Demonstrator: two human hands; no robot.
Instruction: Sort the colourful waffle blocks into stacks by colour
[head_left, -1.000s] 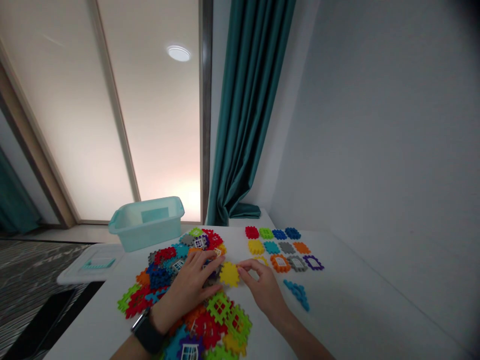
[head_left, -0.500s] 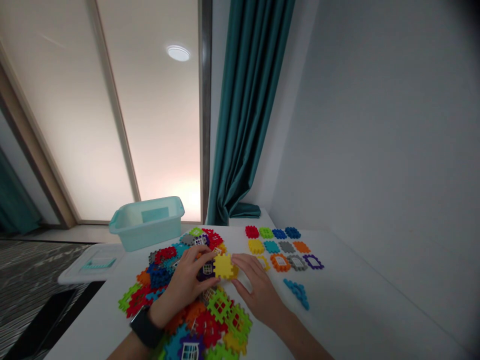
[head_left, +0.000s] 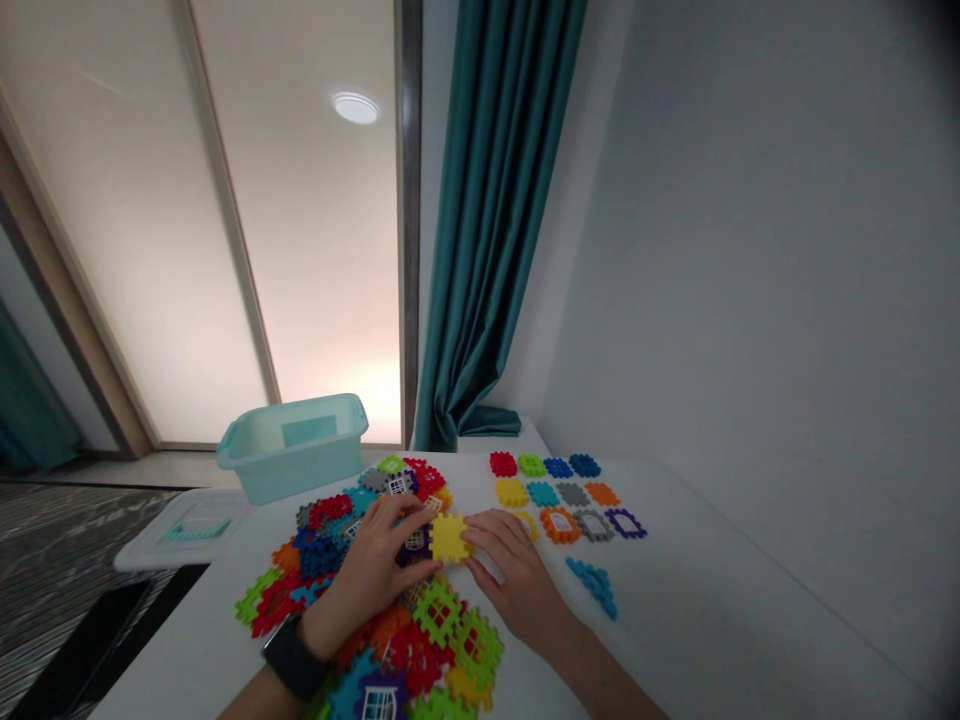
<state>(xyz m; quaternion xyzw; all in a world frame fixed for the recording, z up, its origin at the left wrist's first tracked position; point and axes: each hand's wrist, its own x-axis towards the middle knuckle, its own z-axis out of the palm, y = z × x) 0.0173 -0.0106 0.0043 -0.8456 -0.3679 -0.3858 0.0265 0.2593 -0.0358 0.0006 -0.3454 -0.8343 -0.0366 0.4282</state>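
Note:
A yellow square building tile [head_left: 448,539] with toothed edges is held between my two hands, just above the table. My left hand [head_left: 382,553], with a dark watch on its wrist, grips the tile's left side with thumb and fingers. On the opposite side my right hand [head_left: 514,570] has its fingers and thumb closed on the tile's right edge. Beneath and around my left hand spreads a heap of colourful tiles [head_left: 420,655], some with window grids. A purple tile [head_left: 415,545] with a white window shows just left of the yellow one.
Sorted stacks of tiles [head_left: 574,494] stand in rows at the right, with blue triangular pieces [head_left: 594,587] in front of them. A teal plastic bin [head_left: 304,480] stands at the back left, beside its clear lid [head_left: 150,545]. A wall borders the table's right side.
My right hand has moved left and closed in on the yellow tile, while my left hand has come onto its other side. The tile has shifted slightly left and been turned.

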